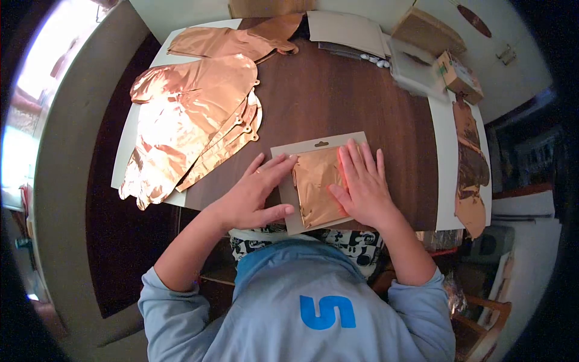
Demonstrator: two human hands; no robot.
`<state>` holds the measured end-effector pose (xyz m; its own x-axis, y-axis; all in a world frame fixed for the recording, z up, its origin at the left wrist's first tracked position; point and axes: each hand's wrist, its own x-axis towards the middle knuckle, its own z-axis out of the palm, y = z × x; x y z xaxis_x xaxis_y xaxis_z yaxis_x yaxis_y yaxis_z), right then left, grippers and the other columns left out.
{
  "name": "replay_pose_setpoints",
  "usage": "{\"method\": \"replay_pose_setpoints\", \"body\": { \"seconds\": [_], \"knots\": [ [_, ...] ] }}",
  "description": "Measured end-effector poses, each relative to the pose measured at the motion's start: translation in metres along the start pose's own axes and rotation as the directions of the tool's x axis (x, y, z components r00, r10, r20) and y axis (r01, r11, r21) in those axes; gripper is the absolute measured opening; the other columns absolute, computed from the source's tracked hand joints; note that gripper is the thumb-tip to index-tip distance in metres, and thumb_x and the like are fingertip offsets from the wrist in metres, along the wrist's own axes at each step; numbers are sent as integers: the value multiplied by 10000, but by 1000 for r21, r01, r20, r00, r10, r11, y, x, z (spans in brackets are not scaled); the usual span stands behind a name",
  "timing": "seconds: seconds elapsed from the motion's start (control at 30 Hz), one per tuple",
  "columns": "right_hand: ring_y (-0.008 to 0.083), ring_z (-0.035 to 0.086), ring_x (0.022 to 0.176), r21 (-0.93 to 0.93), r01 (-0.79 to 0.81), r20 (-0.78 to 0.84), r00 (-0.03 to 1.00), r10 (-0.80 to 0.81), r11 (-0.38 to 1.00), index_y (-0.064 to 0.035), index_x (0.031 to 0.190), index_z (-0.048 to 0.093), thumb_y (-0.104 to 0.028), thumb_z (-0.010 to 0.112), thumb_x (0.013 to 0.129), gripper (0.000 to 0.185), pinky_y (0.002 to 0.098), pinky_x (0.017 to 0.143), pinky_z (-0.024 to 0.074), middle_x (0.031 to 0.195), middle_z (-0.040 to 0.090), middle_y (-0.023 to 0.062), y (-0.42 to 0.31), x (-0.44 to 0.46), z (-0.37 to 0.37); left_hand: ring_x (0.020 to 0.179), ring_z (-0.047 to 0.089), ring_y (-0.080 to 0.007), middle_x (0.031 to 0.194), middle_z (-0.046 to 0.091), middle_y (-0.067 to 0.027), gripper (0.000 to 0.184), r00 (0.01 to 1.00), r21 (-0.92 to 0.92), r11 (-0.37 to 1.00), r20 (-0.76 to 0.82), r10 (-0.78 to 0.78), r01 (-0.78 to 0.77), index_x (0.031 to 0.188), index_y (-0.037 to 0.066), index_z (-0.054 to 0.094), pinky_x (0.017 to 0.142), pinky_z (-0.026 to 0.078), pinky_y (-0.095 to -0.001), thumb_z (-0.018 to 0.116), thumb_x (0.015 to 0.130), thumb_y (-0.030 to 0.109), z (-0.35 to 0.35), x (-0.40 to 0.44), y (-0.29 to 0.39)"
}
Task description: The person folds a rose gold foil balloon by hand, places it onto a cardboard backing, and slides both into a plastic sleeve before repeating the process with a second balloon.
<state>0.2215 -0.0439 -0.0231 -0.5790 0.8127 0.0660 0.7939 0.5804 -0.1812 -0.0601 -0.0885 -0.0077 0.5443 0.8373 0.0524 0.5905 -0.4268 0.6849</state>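
In front of me on the table lies a pale cardboard backing card [288,224] with a hanging slot at its top edge. A folded copper-coloured foil balloon [316,187] rests on the card as a flat rectangle. My right hand [365,187] lies flat over the right side of the foil and card, fingers stretched out. At the left edge, my left hand [256,190] has its fingers apart, the fingertips touching the foil's upper left corner and the thumb pointing toward its lower left side. Neither hand grips anything.
Several flat copper foil balloons [187,102] with small tabs spread over the table's left side. More copper foil [470,163] hangs at the right edge. At the back right are a stack of pale cards [347,33], a clear plastic tray [416,69] and a small box [459,77].
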Motion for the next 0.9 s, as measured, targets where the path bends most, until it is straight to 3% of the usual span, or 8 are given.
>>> {"method": "replay_pose_setpoints", "body": {
  "seconds": [0.13,0.33,0.5,0.6,0.7,0.77,0.87,0.9],
  "knots": [
    [429,200,1465,56,-5,7,1000,5,998,15,1495,302,-472,533,937,775,603,1178,81,1580,244,230,3,0,-1,1455,262,-396,1537,321,-244,806,992,87,995,-113,-46,56,1477,11,357,1188,134,-564,631,877,474,14,3,4],
    [426,210,1464,121,3,24,1000,-6,993,-27,1505,303,-444,539,944,737,590,1181,96,1578,246,231,5,1,-7,1436,284,-414,1513,349,-252,875,971,409,911,-236,45,57,1440,-36,381,1176,184,-550,564,869,603,41,26,34],
    [386,216,1472,308,35,-23,999,-30,951,-48,1514,286,-358,600,928,734,566,1189,115,1578,245,227,19,-6,-13,1431,281,-424,1501,357,-263,937,981,462,881,-196,-8,99,1444,-38,374,1177,175,-545,526,853,672,49,25,21],
    [383,338,1413,323,-53,-120,988,96,945,-38,1467,370,-257,658,896,676,532,1168,232,1507,369,232,16,-24,-21,1428,281,-428,1502,354,-261,962,982,478,872,-190,-20,110,1450,-39,366,1172,173,-559,524,842,689,47,26,23],
    [369,590,1136,423,-73,-309,925,220,903,-12,1228,580,-147,673,873,391,454,955,480,1234,596,219,7,-60,-23,1431,275,-429,1509,345,-260,977,983,491,863,-184,-28,116,1465,-34,348,1169,166,-571,521,840,697,48,26,23],
    [311,643,730,522,-77,-356,885,299,849,-12,876,640,-69,674,847,72,377,644,515,849,656,154,-4,-95,-25,1436,266,-429,1517,335,-259,988,986,474,873,-163,-38,112,1478,-28,331,1168,160,-577,516,841,703,49,24,23],
    [254,567,520,718,-217,-38,936,349,661,-26,681,604,-78,678,835,179,379,534,464,607,564,115,-26,-138,-13,1444,252,-428,1531,317,-257,1000,994,476,875,-106,-42,87,1492,-28,305,1167,159,-580,499,847,710,54,14,31],
    [212,608,604,727,-343,184,932,312,594,-32,808,633,-118,646,901,127,367,570,472,696,625,68,-27,-157,5,1448,251,-422,1533,320,-256,998,994,478,874,-97,-43,84,1491,-30,312,1166,163,-579,479,854,719,56,11,36]
  ]
}}
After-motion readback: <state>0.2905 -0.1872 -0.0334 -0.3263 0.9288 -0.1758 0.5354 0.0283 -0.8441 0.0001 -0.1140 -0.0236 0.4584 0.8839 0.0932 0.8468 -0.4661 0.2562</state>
